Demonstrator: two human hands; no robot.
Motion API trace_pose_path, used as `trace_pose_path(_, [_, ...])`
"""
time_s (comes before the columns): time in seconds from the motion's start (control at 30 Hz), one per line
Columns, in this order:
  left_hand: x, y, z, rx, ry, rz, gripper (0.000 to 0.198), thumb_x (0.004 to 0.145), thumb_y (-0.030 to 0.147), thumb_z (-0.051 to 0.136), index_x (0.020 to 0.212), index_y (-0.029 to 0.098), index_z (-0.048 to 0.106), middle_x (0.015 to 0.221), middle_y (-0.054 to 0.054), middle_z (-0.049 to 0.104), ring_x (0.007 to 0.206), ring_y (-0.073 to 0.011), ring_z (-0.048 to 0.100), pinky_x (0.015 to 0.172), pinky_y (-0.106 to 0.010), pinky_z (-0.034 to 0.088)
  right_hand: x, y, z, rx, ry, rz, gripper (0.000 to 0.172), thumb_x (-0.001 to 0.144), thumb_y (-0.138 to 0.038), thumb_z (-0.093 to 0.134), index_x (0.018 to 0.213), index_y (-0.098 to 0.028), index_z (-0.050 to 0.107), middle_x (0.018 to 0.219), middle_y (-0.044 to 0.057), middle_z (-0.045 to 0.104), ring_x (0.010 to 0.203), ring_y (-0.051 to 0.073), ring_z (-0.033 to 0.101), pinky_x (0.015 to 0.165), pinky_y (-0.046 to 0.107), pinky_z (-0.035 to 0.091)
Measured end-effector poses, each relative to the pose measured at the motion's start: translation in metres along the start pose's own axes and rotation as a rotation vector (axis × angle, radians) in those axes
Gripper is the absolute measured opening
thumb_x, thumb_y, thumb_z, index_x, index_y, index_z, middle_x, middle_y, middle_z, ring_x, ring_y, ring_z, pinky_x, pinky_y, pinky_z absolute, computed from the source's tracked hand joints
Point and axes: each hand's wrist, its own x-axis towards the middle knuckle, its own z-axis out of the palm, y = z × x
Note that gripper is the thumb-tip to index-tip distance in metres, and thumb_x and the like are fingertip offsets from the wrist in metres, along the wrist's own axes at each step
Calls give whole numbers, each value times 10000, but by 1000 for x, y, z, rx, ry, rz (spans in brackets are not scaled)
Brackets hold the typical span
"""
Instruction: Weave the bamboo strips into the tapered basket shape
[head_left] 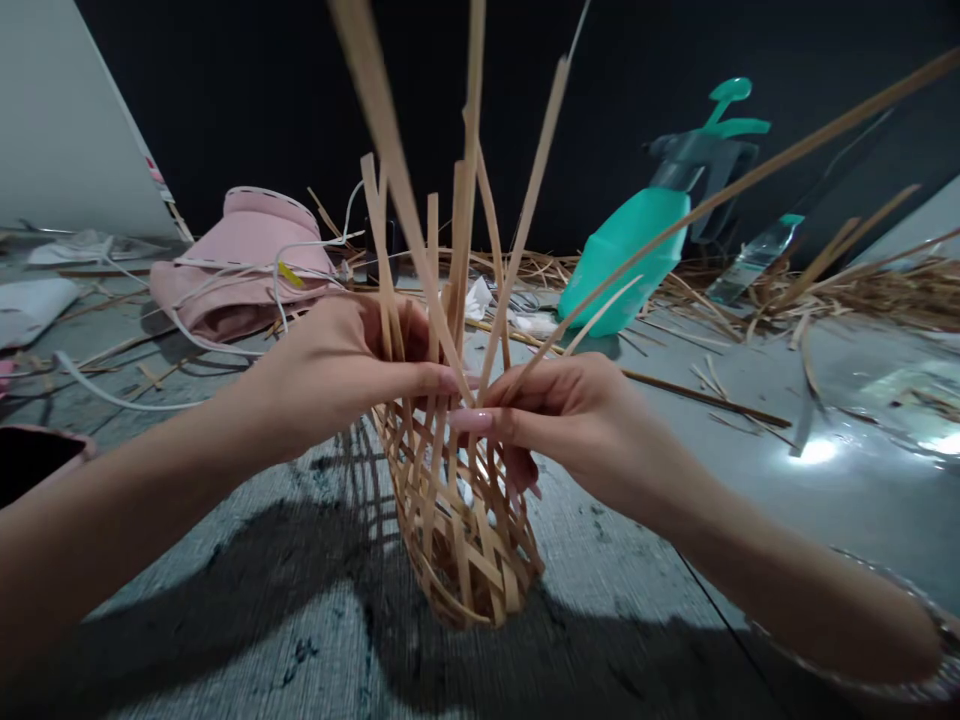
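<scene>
A half-woven basket point(465, 550) of thin tan bamboo strips stands on the grey floor, its loose strip ends point(457, 200) fanning upward toward me. My left hand point(345, 370) grips the strips at the basket's upper left edge, thumb pressed along one strip. My right hand point(577, 410) pinches strips at the upper right edge, fingers closed around them. Both thumbs nearly meet at the middle of the weave.
A teal spray bottle point(637, 250) lies tilted behind the basket. A pink bag point(240, 260) with white cords sits at the back left. A clear plastic bottle point(750, 260) and scattered strips and straw point(862, 280) lie at the right. A bright light reflection point(814, 450) marks the floor.
</scene>
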Motion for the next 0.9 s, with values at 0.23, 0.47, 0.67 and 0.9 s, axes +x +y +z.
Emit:
trace_pose_path(0.23, [0,-2,0,-28,-49,-11,51,776,235,720,737,211,741,739,6,718,726,-163,659,645,-231,509,-2,0,3,-35,9,9,109,748,-213,720,647,-182,748,435,-42,561,342,62,466,343,187,341])
trace_pose_path(0.47, [-1,-1,4,-115,-38,1,63,775,210,734,772,252,780,751,35,735,729,-121,657,674,-186,511,-4,7,7,106,45,6,48,725,-185,718,682,-175,737,507,-46,581,387,47,452,343,153,371])
trace_pose_path(0.67, [0,-4,4,-94,6,18,93,777,202,736,775,283,780,758,49,752,732,-109,667,658,-168,509,-3,7,10,179,83,19,103,751,-149,693,650,-151,673,553,-42,600,412,43,472,362,147,393])
trace_pose_path(0.9, [1,-3,3,2,90,24,54,701,240,798,724,213,757,704,11,737,653,-128,654,598,-199,511,-5,3,10,188,54,70,137,830,-117,609,703,-161,583,558,-64,543,426,53,478,385,161,408])
